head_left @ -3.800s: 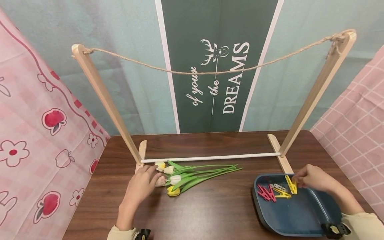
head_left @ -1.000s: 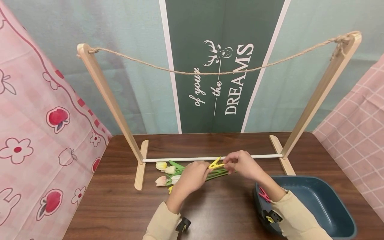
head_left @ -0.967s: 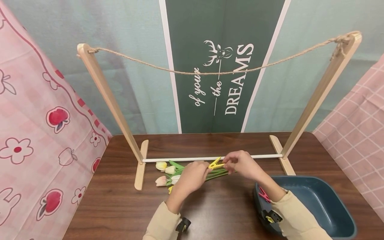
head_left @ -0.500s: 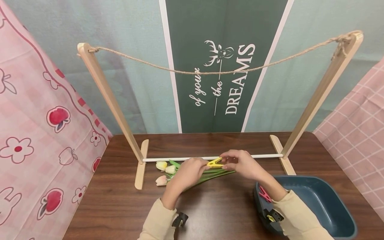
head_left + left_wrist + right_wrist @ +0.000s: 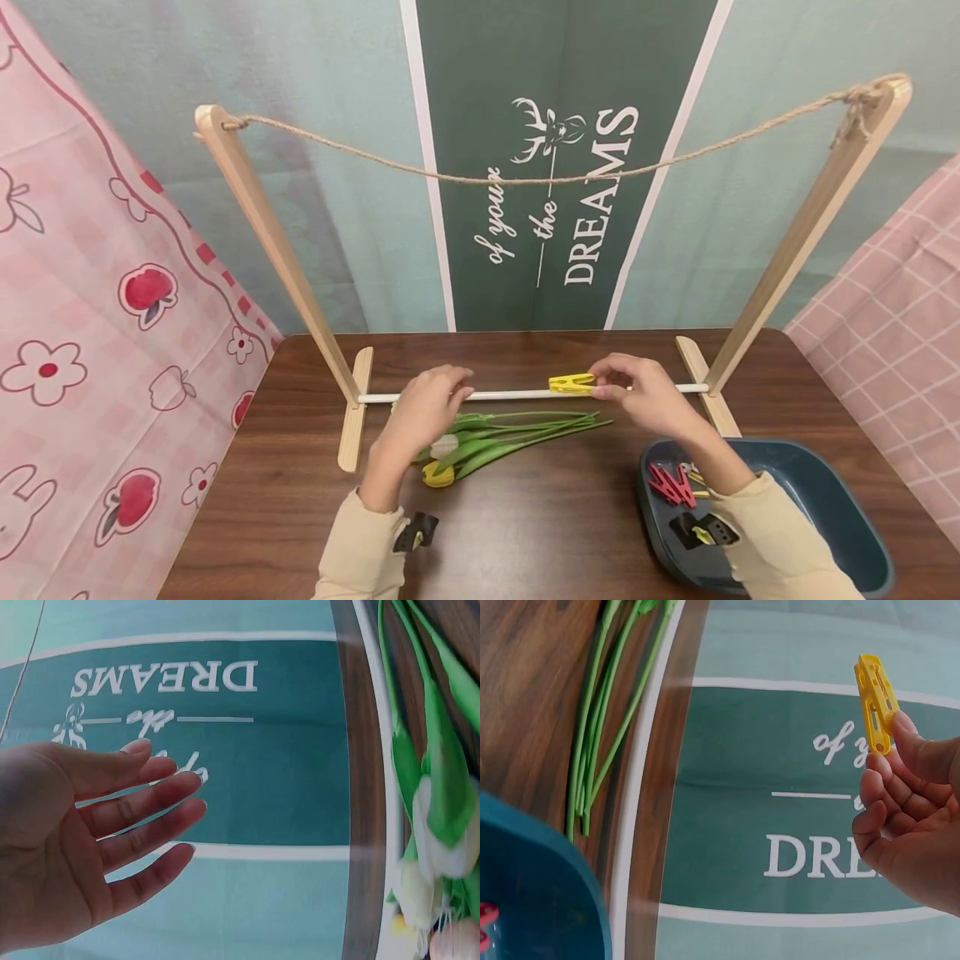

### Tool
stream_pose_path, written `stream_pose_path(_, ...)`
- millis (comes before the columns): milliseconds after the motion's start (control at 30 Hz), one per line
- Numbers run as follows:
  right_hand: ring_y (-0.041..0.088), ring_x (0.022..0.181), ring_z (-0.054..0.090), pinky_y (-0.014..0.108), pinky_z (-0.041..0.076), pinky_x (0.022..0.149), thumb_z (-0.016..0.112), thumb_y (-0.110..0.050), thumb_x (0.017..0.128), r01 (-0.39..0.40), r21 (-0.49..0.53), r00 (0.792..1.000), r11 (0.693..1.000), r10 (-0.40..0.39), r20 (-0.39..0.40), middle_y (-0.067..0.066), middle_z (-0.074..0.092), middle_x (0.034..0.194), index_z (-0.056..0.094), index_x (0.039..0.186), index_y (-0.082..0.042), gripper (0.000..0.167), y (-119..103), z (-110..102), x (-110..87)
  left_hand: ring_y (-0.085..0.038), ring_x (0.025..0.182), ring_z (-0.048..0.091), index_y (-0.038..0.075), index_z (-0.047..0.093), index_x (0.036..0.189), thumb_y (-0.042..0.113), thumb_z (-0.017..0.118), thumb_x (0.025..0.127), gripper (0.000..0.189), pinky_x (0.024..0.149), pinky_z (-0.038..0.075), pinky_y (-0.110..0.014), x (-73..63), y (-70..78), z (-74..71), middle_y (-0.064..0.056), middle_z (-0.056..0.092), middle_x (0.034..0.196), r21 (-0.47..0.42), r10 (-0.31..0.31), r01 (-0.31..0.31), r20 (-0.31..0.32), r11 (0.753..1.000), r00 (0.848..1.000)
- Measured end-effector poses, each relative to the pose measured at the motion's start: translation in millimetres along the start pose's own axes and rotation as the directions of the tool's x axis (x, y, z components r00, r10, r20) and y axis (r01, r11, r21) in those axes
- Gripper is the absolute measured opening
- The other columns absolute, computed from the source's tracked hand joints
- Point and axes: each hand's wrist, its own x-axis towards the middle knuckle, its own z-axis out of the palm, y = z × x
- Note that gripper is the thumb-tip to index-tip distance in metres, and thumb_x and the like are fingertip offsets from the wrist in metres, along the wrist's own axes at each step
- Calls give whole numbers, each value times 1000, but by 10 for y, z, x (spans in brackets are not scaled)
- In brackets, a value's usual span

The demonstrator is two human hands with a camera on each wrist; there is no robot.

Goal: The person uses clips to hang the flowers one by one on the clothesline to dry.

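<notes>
My right hand [image 5: 645, 393] pinches a yellow clothespin [image 5: 572, 383] by one end between thumb and fingers. In the right wrist view the clothespin [image 5: 876, 703] points up and away from the fingertips. My left hand [image 5: 426, 408] hovers over the flower heads with its fingers relaxed; in the left wrist view the palm [image 5: 56, 855] holds nothing. Artificial tulips [image 5: 480, 446] lie on the table under it, green stems toward the right. A yellow bloom and a white one show in the head view, while the left hand hides others.
A wooden frame [image 5: 810, 192] carries a slack twine rope [image 5: 517, 181] across its top and a white rod [image 5: 517, 395] low down. At the right stands a dark blue tub [image 5: 862, 517] with red clothespins [image 5: 673, 485] in it. Curtains hang behind the brown table [image 5: 517, 533].
The yellow clothespin came out of the tub in my right hand and was held between both hands. Now the left hand has let go and moved left; the right has moved up and right.
</notes>
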Motion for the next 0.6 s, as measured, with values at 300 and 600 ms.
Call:
stream_pose_path(300, 8, 62, 49, 24, 42, 56, 69, 2, 77, -24, -40, 998, 999, 22, -51, -2, 55, 71, 65, 84, -1, 9, 82, -157, -73, -24, 87, 62, 1, 65, 101, 13, 62, 86, 20, 74, 49, -37, -44, -88, 188, -11, 64, 96, 2, -9, 9, 18, 1000, 1000)
stream_pose_path(600, 12, 62, 48, 24, 40, 53, 69, 0, 78, -101, -50, 995, 994, 100, -27, 0, 58, 71, 66, 84, -2, 8, 154, -204, -153, -21, 81, 62, 5, 66, 97, 15, 66, 84, 17, 67, 50, -32, 17, 80, 695, -7, 65, 89, 142, 25, -37, 87, 989, 996)
